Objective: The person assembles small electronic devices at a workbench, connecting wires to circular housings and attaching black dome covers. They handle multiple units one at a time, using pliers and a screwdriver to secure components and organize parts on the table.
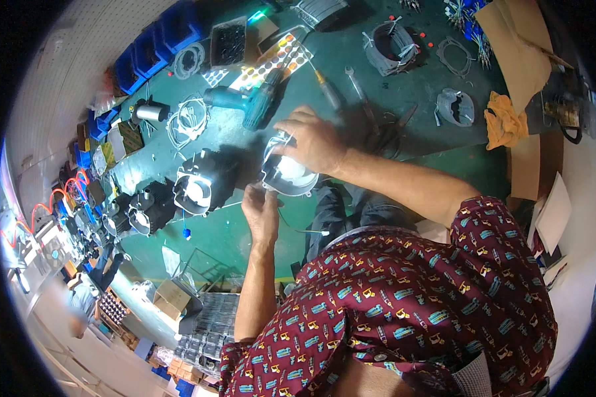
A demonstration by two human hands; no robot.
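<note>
A round grey metal housing (290,177) with a white dome inside is tilted up at the near edge of the green bench. My right hand (311,140) is closed on its upper rim, fingers bent over the edge. At its lower left rim, my left hand (261,210) pinches the edge, fingertips partly hidden. From below the housing hangs a thin wire (297,227) ending in a small white connector. Just beyond my hands lies a teal power drill (248,102). A screwdriver (328,90), a wrench (360,92) and dark pliers (394,129) lie to its right.
Similar housings (193,190) line the bench edge to the left. Cable coils (188,122), a sticker sheet (271,63) and blue bins (155,49) are at the far left. A wire bundle (391,47) and orange cloth (506,121) are right. Another person (83,298) is in the distance.
</note>
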